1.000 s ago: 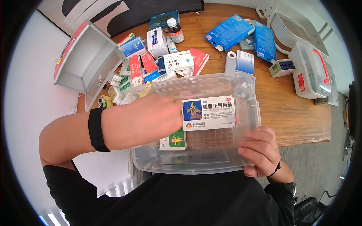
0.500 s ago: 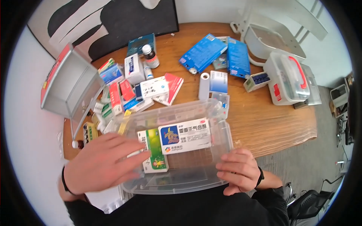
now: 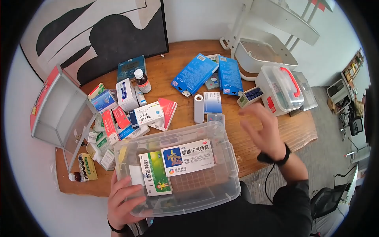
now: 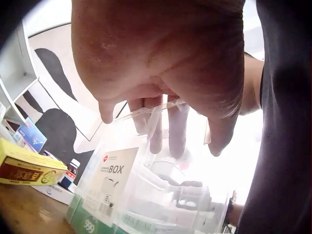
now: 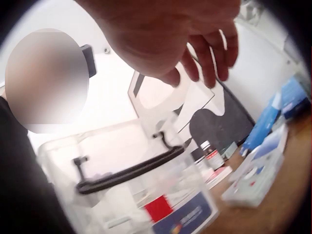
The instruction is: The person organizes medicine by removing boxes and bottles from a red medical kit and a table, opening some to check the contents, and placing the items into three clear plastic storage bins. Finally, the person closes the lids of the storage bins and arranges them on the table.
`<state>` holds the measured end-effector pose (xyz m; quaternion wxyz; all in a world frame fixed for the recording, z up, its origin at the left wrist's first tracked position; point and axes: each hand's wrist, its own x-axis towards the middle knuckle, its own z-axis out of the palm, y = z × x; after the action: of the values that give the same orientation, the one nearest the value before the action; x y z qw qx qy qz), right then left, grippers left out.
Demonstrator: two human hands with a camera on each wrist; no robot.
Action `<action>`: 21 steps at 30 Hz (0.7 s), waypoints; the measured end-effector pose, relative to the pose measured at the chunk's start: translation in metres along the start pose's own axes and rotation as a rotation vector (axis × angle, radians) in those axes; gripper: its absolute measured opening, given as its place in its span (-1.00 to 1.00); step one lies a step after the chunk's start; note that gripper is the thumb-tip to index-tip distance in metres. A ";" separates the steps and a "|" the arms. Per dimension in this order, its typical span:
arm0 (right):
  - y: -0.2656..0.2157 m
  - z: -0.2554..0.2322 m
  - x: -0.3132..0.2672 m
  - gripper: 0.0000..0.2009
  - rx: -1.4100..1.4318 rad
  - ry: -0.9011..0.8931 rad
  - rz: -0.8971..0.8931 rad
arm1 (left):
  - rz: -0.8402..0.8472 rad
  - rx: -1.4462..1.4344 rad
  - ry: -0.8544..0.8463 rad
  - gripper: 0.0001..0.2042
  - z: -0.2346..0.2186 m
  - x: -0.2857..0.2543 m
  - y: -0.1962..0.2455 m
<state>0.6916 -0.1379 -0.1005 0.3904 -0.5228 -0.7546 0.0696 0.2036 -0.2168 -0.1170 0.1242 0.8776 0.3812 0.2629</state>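
Note:
A clear plastic storage box (image 3: pixel 213 200) stands at the table's front edge, close to the person's body. Inside it a green-and-white medicine box (image 3: pixel 156 173) lies beside a white medicine box with a blue picture (image 3: pixel 191 157). My left hand (image 3: pixel 121 200) holds the box's left rim; the left wrist view shows fingers (image 4: pixel 176 134) hooked over that rim. Off to the right, my right hand (image 3: pixel 262 132) is raised above the table with fingers spread, holding nothing. A black handle (image 5: pixel 131 170) shows on the storage box's side in the right wrist view.
Medicine boxes and a brown bottle (image 3: pixel 143 82) crowd the table's left, beside an open first-aid case (image 3: pixel 59 106). Blue packets (image 3: pixel 195 74) lie at the back. A clear case with a red handle (image 3: pixel 272 94) and a white thermometer-like device (image 3: pixel 198 108) stand further right.
My left hand came out of the storage box and took its left rim. My right hand let go of the right rim and rose forward. The head view shifted.

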 end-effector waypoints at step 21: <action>0.007 0.037 0.046 -0.69 -0.118 -0.118 0.119 | -0.289 -0.356 -0.070 -0.02 0.081 -0.022 -0.034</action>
<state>0.6653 -0.0854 -0.1057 0.3088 -0.5838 -0.7467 0.0790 0.2158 -0.2115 -0.2067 0.3264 0.7866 0.4462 0.2750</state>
